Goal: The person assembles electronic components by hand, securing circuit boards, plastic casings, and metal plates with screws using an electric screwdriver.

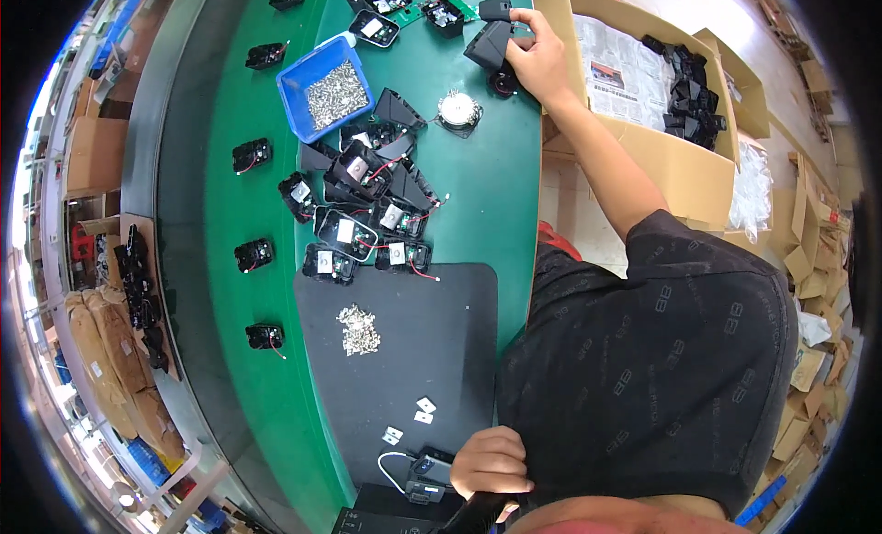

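Grasping a black housing with the right hand now, far on the green table, right of the blue tray of screws; clenching the left hand, near right by the black mat, cannot tell on what.

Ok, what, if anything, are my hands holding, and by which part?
Your right hand seems to hold a black plastic housing by its near edge; your left hand is unclear.

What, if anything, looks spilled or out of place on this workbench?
The small metal pieces heaped loose on the dark mat, outside the blue bin; possibly spilled, though perhaps set there deliberately.
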The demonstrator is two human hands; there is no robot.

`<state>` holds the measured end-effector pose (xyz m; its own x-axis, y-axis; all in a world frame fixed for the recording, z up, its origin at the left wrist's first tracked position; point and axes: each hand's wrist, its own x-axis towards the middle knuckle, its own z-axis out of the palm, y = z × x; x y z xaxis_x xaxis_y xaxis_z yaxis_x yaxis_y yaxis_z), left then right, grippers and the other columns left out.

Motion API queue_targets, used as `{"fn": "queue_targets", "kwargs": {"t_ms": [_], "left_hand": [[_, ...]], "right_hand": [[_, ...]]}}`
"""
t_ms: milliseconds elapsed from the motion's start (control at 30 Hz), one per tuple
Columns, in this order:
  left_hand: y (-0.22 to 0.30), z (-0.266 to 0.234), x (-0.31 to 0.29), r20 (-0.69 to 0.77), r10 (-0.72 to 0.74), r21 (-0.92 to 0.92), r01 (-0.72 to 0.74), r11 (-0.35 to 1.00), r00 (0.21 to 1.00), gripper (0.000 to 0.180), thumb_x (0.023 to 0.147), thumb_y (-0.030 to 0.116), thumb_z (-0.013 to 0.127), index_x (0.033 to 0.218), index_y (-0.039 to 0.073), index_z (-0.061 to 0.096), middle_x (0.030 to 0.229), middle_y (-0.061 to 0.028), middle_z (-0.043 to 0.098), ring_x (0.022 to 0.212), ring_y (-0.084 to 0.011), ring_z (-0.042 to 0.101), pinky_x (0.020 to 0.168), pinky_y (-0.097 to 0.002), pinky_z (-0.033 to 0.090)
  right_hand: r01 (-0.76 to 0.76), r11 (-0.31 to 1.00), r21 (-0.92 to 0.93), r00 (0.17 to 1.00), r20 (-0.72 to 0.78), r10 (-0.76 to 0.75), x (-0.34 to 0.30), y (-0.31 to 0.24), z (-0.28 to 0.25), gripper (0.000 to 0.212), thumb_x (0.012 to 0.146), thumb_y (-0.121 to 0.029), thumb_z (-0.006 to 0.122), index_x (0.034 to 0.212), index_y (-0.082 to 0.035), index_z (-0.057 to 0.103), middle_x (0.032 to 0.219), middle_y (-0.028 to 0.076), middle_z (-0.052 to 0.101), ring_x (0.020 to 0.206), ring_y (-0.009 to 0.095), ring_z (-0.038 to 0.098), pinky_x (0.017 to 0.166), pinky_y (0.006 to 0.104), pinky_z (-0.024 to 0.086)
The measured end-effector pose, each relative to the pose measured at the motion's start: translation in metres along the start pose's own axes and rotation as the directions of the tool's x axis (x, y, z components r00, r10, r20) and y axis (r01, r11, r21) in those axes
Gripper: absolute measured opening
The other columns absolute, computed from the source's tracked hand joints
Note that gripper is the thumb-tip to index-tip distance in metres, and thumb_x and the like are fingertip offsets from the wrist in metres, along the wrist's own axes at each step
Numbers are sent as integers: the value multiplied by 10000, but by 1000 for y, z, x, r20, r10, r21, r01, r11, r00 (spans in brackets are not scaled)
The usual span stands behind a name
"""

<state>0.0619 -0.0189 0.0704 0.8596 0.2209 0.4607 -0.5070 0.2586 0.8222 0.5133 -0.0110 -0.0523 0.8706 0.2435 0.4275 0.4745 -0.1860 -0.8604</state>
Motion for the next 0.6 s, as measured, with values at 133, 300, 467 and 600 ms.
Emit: {"fn": "queue_targets", "kwargs": {"t_ms": [133,300,467,600], "left_hand": [[-5,-5,1,82,40,-28,-38,999,996,282,745,210,699,873,-40,716,672,-91,604,588,-242,563,575,-366,443],[6,-10,-10,67,43,-8,-43,999,997,281,794,233,677,853,-40,701,677,-95,593,594,-252,567,585,-376,443],[1,-18,-29,149,211,-106,-197,975,966,261,852,262,650,812,4,655,737,-84,599,630,-262,595,576,-398,449],[11,-7,-46,-180,247,-28,-256,966,952,170,761,131,710,746,-29,653,656,-103,605,517,-219,591,491,-315,476]], "right_hand": [[5,999,-31,999,38,-4,4,9,-2,350,810,-128,683,1135,-47,583,992,67,662,779,112,664,681,272,529],[-68,878,473,990,143,0,-14,-45,8,333,853,31,559,1182,-6,519,1134,57,545,989,127,590,842,240,478],[-291,743,602,729,643,-235,-115,-163,69,351,778,84,551,1109,-32,535,1140,53,574,830,71,631,700,216,529],[-10,749,662,317,713,-626,-189,-245,98,373,725,24,632,1079,-72,568,1063,75,601,660,138,668,585,257,534]]}}
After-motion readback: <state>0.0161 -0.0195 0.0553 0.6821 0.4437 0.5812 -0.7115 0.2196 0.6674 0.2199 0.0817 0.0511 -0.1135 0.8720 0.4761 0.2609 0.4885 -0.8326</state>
